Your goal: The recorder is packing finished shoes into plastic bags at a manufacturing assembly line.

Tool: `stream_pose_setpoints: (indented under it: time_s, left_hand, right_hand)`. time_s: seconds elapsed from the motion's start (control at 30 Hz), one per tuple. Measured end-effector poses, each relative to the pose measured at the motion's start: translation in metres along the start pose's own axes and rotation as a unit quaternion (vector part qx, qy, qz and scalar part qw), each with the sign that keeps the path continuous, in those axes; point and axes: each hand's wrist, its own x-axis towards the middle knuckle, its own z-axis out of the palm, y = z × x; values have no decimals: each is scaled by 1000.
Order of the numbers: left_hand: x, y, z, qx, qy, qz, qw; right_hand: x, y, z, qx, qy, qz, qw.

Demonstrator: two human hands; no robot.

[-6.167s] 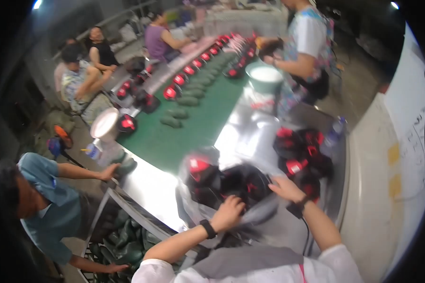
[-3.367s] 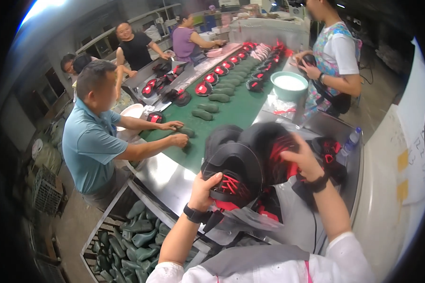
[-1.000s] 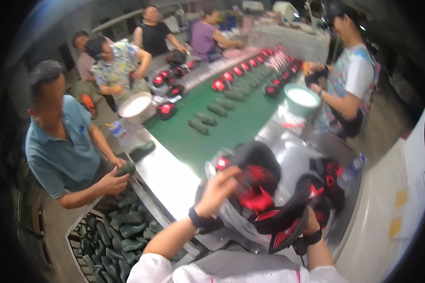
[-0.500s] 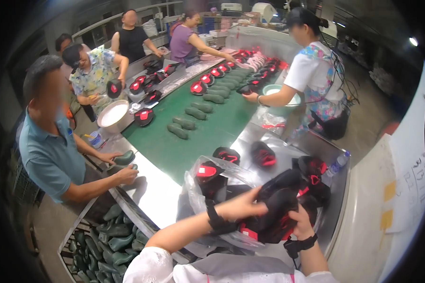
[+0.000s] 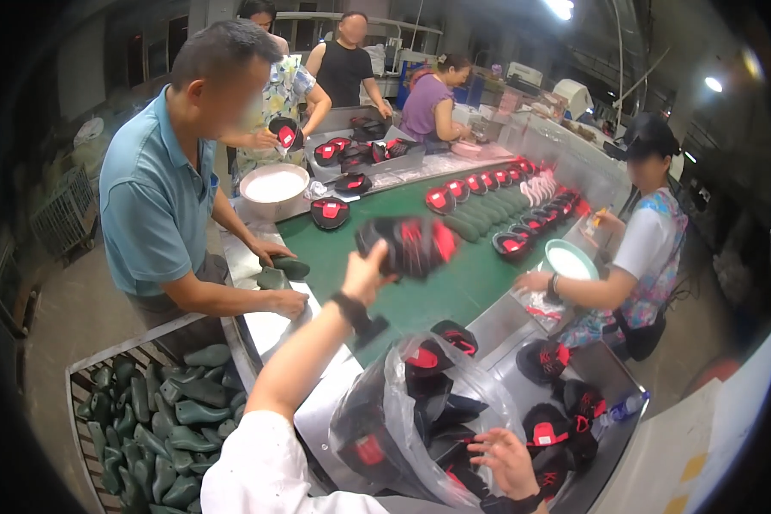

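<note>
My left hand (image 5: pixel 366 276) is stretched out over the near part of the green belt (image 5: pixel 403 330). It grips a black shoe upper (image 5: pixel 407 247) with red parts, smeared by motion, so I cannot tell if a second one lies against it. Down at the lower right, my right hand (image 5: pixel 505 463) is empty, fingers apart, at the edge of a clear plastic bag (image 5: pixel 364 407). Inside the bag are several black and red uppers. More uppers (image 5: pixel 544 426) lie in the metal tray to the right of the bag.
A crate (image 5: pixel 94 360) of dark green shoe lasts stands at the lower left. Beside it, a co-worker in a blue shirt (image 5: pixel 150 214) handles lasts. Across the belt, others work by rows of uppers and lasts (image 5: pixel 488 206). White bowls (image 5: pixel 270 199) and a bottle (image 5: pixel 621 409) stand nearby.
My left hand has swung forward and left over the belt with the upper. My right hand has let go and opened beside the bag. The view has turned left.
</note>
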Motion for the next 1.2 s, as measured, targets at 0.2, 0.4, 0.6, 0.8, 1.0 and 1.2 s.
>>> stream_pose_setpoints:
  time_s: [0.2,0.4,0.6,0.8,1.0,1.2]
  left_hand:
    - [-25,-17,30,145,-186,-58,970]
    - [-159,-78,43,463,-577,76,669]
    - [-182,-124,15,670,-461,143,564]
    - [-122,-137,33,781,-313,232,489]
    - [-66,-156,2,757,-269,129,581]
    - [-72,-91,-33,218,-273,-158,923]
  right_hand:
    - [-3,13,-11,-163,-23,32,986]
    - [32,3,-5,-405,-16,-33,914]
    - [66,16,-60,-526,24,-34,850]
    - [106,17,-38,-592,35,-148,791]
    - [129,41,-30,-749,-77,-78,653]
    - [152,50,-22,-747,-66,-29,661]
